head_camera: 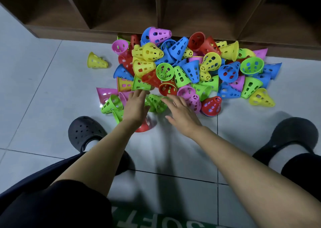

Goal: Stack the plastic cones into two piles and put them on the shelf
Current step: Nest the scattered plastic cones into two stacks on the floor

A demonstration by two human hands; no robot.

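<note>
Partly, the left hand (134, 106) hides 1 red cone (146, 126).

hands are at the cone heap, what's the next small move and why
Probably grip the green perforated plastic cone lying on its side between the hands: left hand and right hand are both open, holding nothing, and it lies closest to their fingertips.
</note>
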